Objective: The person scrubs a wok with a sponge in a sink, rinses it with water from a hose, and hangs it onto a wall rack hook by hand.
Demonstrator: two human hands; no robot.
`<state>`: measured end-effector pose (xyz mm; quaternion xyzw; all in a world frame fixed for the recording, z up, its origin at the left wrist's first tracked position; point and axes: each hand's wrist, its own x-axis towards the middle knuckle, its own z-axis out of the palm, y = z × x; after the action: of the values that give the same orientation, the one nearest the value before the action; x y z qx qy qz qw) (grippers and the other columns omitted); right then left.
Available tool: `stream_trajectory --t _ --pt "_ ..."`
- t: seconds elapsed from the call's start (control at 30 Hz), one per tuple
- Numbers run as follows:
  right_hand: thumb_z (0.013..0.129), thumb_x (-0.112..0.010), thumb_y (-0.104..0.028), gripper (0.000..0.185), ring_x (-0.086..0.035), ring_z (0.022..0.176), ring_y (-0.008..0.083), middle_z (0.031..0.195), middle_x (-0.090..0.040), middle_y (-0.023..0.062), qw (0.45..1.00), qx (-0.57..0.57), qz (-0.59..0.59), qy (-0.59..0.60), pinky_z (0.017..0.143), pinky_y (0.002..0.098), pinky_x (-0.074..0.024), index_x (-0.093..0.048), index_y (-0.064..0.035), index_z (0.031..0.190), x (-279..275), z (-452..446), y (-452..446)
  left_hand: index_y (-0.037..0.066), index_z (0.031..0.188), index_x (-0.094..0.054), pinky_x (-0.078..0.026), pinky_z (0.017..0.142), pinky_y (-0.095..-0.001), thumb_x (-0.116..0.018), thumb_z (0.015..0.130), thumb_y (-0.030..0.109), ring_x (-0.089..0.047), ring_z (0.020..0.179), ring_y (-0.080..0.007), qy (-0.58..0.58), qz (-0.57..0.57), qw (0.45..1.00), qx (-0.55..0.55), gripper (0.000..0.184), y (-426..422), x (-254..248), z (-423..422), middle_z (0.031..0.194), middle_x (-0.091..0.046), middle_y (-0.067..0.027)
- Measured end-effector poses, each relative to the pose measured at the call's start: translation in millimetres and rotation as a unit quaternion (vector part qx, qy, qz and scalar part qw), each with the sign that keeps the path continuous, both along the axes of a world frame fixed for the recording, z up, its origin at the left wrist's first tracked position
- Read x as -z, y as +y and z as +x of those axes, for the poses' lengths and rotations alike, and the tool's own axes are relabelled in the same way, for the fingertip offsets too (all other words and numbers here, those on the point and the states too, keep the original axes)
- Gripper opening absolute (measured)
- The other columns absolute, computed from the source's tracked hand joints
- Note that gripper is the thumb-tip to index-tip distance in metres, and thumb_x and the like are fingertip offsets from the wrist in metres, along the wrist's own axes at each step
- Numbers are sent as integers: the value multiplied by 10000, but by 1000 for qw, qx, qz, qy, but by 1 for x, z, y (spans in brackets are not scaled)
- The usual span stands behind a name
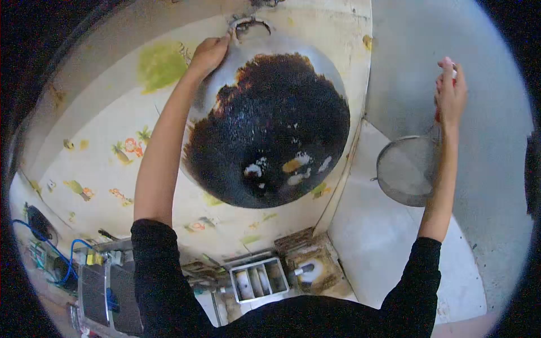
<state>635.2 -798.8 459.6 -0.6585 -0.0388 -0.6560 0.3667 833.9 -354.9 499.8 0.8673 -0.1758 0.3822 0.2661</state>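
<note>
A large round wok (pixel 276 124), its surface blackened and brown with some pale spots, is upright against the patterned wall. Near its top is a ring-shaped handle (pixel 252 27). My left hand (pixel 211 54) is closed at the wok's upper left rim, beside that handle. On the right, my right hand (pixel 451 93) has its fingers wrapped round a red and white handle. Below that hand a round mesh strainer (pixel 408 170) shows in front of the wall, partly behind my right forearm; whether the handle belongs to it is hard to tell.
A metal tray with compartments (pixel 259 280) stands below the wok, with a stained ledge (pixel 318 267) beside it. At the lower left are a dark-panelled rack (pixel 93 293) and blue tubing (pixel 70 262). A white panel (pixel 389 242) leans at the lower right.
</note>
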Motion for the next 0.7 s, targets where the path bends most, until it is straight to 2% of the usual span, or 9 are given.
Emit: stream_trajectory --t 0.1,0.17,0.2,0.27,0.43,0.53,0.6,0.63,0.7 --pt "916 -521 -390 337 -382 481 46 585 -456 -25 999 -15 32 28 432 213 -292 -617 -67 945 29 -30 0 14 958 -644 -425 862 -438 -358 887 520 -578 990 -401 24 -11 999 -18 586 0 4 -10 994 -622 -250" --pt "932 -512 -359 306 -339 464 18 577 -435 -48 997 -56 50 32 404 191 -242 -602 -66 935 50 -45 -5 9 989 -641 -411 897 -424 -349 883 535 -563 1024 -397 -54 -7 999 -6 612 2 6 -11 1035 -610 -256" --pt "932 -512 -359 306 -339 464 18 577 -435 -48 996 -58 50 35 404 191 -242 -602 -66 935 60 -51 -7 7 1060 -622 -392 932 -421 -354 882 534 -544 1062 -394 42 -8 999 -6 617 4 0 -15 1103 -591 -247" --pt "952 -484 -342 287 -295 433 3 561 -372 -65 995 -61 37 67 371 179 -208 -558 -80 862 83 -63 -11 5 1059 -619 -391 931 -428 -354 884 530 -543 1059 -396 35 -12 999 -11 613 9 2 -7 1105 -589 -247" --pt "958 -477 -332 302 -286 426 3 558 -381 -61 988 -94 99 66 365 180 -214 -486 -90 778 142 -76 -14 4 1019 -621 -396 918 -445 -344 897 510 -546 1041 -402 -44 11 998 -49 590 23 -1 -16 1068 -598 -250" --pt "971 -460 -273 266 -291 426 6 561 -401 -42 979 -162 111 52 360 175 -217 -440 -99 772 179 -75 -13 -7 979 -611 -408 891 -448 -345 903 489 -556 1008 -404 -87 -99 991 -38 569 35 5 -39 1041 -596 -265" --pt "975 -451 -241 227 -309 428 10 566 -401 -31 971 -155 175 44 352 169 -224 -437 -101 797 205 -67 -2 -9 997 -595 -415 867 -436 -345 915 439 -557 994 -395 -188 73 971 -132 519 60 10 -44 1045 -596 -252" --pt "973 -454 -240 221 -314 431 11 571 -404 -31 972 -163 165 34 350 167 -226 -436 -102 801 223 -60 -5 -9 997 -595 -415 867 -436 -345 915 439 -557 994 -395 -193 69 968 -144 519 71 13 -51 1045 -596 -252" --pt "972 -457 -238 216 -319 433 12 576 -406 -30 971 -184 150 24 348 166 -228 -435 -102 805 254 -44 -4 -2 999 -584 -418 833 -437 -354 925 375 -560 952 -384 -204 -118 970 -61 448 93 37 -74 1015 -597 -238"
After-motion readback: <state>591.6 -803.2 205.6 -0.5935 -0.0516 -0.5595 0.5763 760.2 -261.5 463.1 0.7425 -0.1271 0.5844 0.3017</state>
